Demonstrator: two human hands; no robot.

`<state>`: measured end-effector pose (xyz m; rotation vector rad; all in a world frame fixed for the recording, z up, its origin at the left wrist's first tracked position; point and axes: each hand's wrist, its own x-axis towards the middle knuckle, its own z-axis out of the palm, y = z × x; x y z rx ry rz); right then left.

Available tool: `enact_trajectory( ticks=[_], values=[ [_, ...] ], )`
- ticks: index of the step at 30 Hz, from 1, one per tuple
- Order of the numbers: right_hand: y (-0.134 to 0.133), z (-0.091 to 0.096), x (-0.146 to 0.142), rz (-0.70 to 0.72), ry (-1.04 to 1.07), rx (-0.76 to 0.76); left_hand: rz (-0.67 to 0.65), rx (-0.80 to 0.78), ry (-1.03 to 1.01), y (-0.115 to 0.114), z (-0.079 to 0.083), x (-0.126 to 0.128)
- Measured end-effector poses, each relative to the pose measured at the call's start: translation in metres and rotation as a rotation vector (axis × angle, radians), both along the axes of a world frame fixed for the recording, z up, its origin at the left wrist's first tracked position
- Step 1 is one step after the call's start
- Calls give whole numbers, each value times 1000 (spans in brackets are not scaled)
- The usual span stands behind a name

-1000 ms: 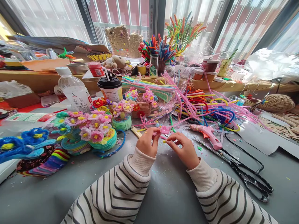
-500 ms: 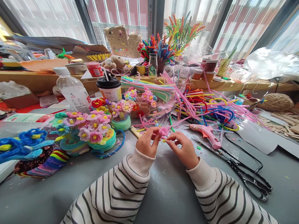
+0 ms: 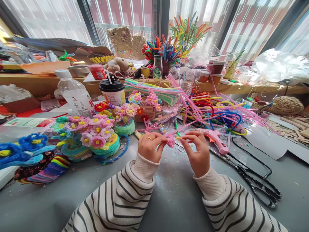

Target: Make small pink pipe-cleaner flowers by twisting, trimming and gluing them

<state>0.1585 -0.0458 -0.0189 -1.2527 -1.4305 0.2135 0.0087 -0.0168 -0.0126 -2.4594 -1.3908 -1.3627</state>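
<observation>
Over the grey table [image 3: 173, 199], my left hand [image 3: 151, 146] pinches a small pink pipe-cleaner flower [image 3: 171, 141] between thumb and fingers. A ring shows on one of its fingers. My right hand [image 3: 196, 151] is raised beside it, fingertips pinched on a small yellow-green bit [image 3: 178, 137] at the flower's right side. Both wrists wear striped sleeves. A pink pipe cleaner runs from the flower up toward the heap behind.
Finished flower pots [image 3: 103, 135] and blue flowers [image 3: 24, 148] stand at left. A pink glue gun [image 3: 214, 138] and black scissors [image 3: 258, 185] lie at right. A heap of pipe cleaners [image 3: 205, 108], a lidded cup [image 3: 113, 91], a bottle [image 3: 74, 93] and a twine ball [image 3: 286, 105] sit behind.
Both hands lifted slightly off the table. My right hand turned upright and its fingertips moved up to the flower's right side. The left hand rolled, showing its ring.
</observation>
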Motion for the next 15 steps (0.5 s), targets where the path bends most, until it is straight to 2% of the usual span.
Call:
enact_trajectory(
  ticks=[2,6,15],
  values=[
    [-3,4,0,-55,12,52,53,23,4,-2,1,1],
    [-6,8,-2,-10,-17,82,56,22,-1,-2,0,0],
    [-9,10,-3,-6,-130,58,-170,-82,-161,4,-2,-1]
  ],
)
